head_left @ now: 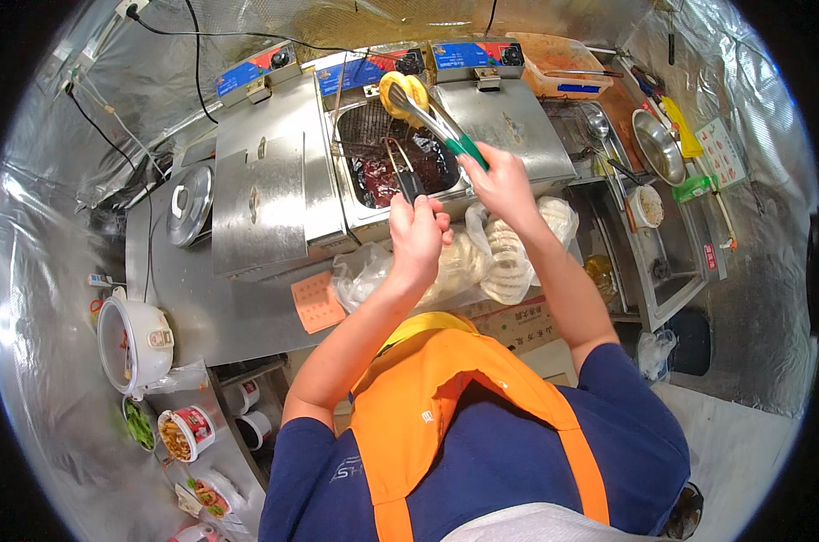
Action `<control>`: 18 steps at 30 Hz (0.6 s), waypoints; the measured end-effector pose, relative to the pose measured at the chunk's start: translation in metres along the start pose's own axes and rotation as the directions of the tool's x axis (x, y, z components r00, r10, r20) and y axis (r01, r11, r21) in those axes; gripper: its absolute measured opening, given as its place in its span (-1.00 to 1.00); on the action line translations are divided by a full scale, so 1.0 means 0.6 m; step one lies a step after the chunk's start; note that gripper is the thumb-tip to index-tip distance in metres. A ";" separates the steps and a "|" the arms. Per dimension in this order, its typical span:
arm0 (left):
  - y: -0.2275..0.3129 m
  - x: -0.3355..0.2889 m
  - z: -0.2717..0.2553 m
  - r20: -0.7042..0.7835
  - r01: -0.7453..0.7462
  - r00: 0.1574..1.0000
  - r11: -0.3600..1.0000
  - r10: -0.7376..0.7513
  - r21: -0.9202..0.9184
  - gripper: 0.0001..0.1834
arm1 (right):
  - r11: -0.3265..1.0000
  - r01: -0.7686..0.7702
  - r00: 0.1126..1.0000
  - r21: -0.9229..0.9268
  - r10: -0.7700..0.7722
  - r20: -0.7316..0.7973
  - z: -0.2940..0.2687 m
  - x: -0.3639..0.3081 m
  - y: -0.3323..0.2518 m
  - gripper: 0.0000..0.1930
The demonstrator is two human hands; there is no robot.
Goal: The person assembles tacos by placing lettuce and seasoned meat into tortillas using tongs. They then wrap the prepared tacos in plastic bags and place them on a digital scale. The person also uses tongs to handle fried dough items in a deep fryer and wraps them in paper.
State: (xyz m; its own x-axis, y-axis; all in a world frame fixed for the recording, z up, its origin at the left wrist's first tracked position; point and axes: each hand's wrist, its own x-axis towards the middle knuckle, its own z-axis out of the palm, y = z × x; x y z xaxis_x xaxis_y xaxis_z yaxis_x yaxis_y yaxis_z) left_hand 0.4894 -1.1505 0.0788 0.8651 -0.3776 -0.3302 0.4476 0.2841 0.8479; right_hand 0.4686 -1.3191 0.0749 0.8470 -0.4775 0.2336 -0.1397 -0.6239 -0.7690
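My right hand [501, 185] is closed round the green grips of metal tongs [441, 126]. Between the tongs' tips is a golden round flatbread [406, 96], lifted over the back of the open fryer [337, 185]. My left hand [416, 237] is wrapped round the black handle [409, 185] of a wire fryer basket [362, 149]. The basket sits in the fryer well, above dark reddish oil [378, 181]. Just in front of the fryer, near both forearms, pale uncooked flatbreads [509, 264] lie in clear plastic bags.
Steel lids [260, 172] cover the wells on either side. At the right are a steel bowl [658, 149], a ladle [596, 122] and a small white tub [646, 206]. An orange bin [563, 63] stands behind. A white rice cooker [138, 343] and food tubs [188, 432] are at left.
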 end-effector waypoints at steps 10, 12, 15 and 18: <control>0.144 0.133 0.040 0.358 0.400 0.900 0.798 -0.249 -0.451 -0.81 | 0.789 0.246 0.969 -0.562 -0.180 0.171 0.002 0.168 0.032 -0.59; 0.153 0.135 0.046 0.422 0.393 0.886 0.791 -0.191 -0.469 -0.73 | 0.769 0.238 0.971 -0.594 -0.172 0.166 -0.013 0.167 0.018 -0.57; 0.153 0.148 0.037 0.454 0.435 0.867 0.761 -0.208 -0.482 -0.70 | 0.686 0.414 0.908 -0.599 -0.361 0.213 -0.014 0.167 0.026 -0.56; 0.132 0.148 0.040 0.443 0.438 0.866 0.780 -0.232 -0.448 -0.70 | 0.687 0.502 0.863 -0.526 -0.355 0.360 -0.023 0.168 0.012 -0.68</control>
State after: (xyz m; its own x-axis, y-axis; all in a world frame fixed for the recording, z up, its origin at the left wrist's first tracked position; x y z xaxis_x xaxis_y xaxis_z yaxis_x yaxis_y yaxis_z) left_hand 0.5965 -1.1825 0.1266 0.5450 -0.7834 -0.2988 0.8291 0.4506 0.3309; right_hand 0.5458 -1.3801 0.1009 0.9650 0.0317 0.2604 0.0589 -0.9935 -0.0977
